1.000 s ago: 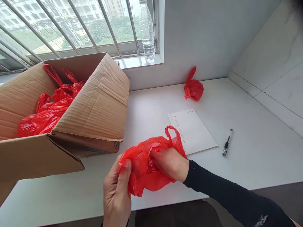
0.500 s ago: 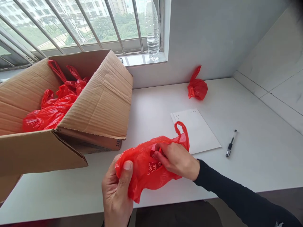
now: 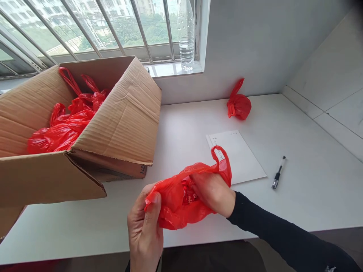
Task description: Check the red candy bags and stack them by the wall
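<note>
A red plastic bag (image 3: 176,206) is held up over the front of the table, its mouth spread and one loop handle standing up at the right. My left hand (image 3: 147,223) pinches the bag's left rim between thumb and fingers. Inside the mouth is my right hand (image 3: 214,190), sunk to the wrist, its fingers hidden by the plastic and what lies within. Red packets with white lettering (image 3: 188,194) show in the opening, close to the right fingers; I cannot make out what they contain.
An open cardboard box (image 3: 121,121) at the left holds several tied red bags (image 3: 65,128). Beyond my hands lie white paper (image 3: 241,155), a pen (image 3: 278,172) and a knotted red bag (image 3: 241,106) by the wall. A water bottle (image 3: 186,41) stands on the windowsill.
My right hand has gone deeper into the bag, and its fingers have passed out of sight. The bag's mouth gapes wider, showing more of the red packets.
</note>
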Demonstrator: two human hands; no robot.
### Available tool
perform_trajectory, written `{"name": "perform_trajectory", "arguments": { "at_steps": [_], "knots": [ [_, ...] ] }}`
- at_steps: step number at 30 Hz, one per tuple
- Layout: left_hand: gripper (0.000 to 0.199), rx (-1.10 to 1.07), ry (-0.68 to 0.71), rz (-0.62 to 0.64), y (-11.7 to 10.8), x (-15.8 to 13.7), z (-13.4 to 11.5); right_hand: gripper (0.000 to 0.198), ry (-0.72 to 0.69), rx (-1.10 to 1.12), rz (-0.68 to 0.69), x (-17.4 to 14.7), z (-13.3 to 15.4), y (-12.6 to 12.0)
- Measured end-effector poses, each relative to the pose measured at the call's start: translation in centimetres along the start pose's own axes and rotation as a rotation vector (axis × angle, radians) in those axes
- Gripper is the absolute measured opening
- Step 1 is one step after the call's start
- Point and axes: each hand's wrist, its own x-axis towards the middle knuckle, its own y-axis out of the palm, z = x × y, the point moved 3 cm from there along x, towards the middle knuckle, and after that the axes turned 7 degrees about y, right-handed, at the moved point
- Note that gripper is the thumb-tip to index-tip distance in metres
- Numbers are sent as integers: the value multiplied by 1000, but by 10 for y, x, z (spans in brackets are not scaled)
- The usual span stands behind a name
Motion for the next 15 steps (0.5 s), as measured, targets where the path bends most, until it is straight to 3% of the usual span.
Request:
{"name": "perform_trajectory", "arguments": {
  "at_steps": [6, 10, 15],
  "knots": [
    [23, -42, -36, -25, 0, -1, -2, 36, 101, -193, -54, -6, -5, -18],
    [23, -67, 20, -26, -1, -1, -3, 29, 136, -312, 48, -24, -9, -38],
    [27, -16, 16, 52, 7, -4, -3, 19, 21, -316, 76, -41, -11, -46]
  ]
}}
